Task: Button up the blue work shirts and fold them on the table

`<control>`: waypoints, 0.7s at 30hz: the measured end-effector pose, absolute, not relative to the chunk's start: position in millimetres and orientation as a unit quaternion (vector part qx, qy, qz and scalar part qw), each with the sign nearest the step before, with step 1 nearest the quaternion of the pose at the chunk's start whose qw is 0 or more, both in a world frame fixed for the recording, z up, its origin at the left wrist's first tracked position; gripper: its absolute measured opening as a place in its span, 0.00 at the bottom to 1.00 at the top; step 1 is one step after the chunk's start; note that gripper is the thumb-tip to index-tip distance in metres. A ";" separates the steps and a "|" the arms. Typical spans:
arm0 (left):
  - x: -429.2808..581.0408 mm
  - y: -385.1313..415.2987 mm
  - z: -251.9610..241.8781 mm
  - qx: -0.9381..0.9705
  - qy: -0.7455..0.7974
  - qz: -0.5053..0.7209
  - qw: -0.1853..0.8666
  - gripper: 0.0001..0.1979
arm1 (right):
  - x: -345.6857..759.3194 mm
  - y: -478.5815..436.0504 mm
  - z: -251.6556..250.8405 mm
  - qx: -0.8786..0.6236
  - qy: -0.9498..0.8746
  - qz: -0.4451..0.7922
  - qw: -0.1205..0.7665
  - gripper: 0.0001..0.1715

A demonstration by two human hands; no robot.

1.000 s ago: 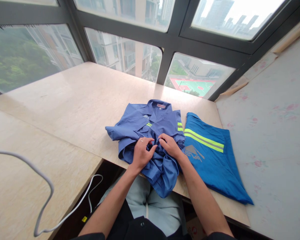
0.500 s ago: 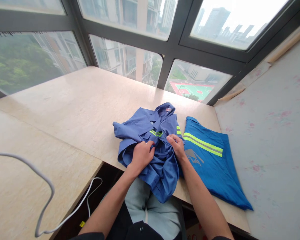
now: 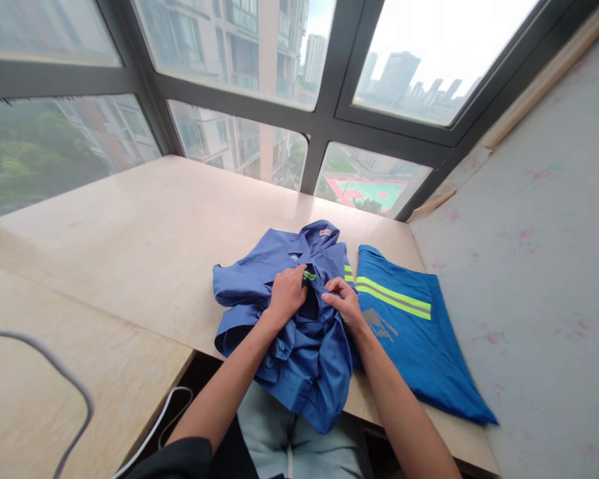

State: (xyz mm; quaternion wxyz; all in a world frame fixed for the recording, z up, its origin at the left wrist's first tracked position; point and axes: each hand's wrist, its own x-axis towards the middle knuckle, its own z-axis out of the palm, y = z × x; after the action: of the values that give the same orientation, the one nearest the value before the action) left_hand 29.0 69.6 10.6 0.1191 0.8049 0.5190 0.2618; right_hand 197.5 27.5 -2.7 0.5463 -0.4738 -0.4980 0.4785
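A crumpled blue work jacket [image 3: 252, 263] with yellow-green reflective strips lies on the pale ledge, its collar toward the window and its lower part hanging over the front edge. My left hand [image 3: 288, 293] is closed on the front opening, below the collar. Just right of it, my right hand [image 3: 343, 299] pinches the other front edge. Between the two hands the front gapes, and a bit of reflective strip shows inside. Buttons are visible on the fabric below my left wrist. Some of my fingertips are hidden in the cloth.
A brighter blue folded garment [image 3: 404, 346] with a reflective stripe and grey print lies to the right, beside the floral wall [image 3: 539, 266]. A white cable [image 3: 74, 379] loops at the lower left. Framed windows stand behind the stone-like ledge [image 3: 144, 219].
My left hand has moved up the jacket front toward the collar, and buttons now show below it. My right hand keeps its hold on the other edge. The camera view has tilted up slightly.
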 end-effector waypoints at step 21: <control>19.2 72.9 -3.3 0.799 0.477 0.337 0.145 0.13 | 177.2 39.9 32.2 -0.478 -0.826 0.141 0.261 0.48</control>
State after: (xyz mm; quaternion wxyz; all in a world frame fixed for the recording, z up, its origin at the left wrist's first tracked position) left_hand 19.2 72.9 -3.3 0.1445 0.7986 0.4771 0.3372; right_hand 177.2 39.9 32.2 0.2613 -0.4782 -0.8265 0.1413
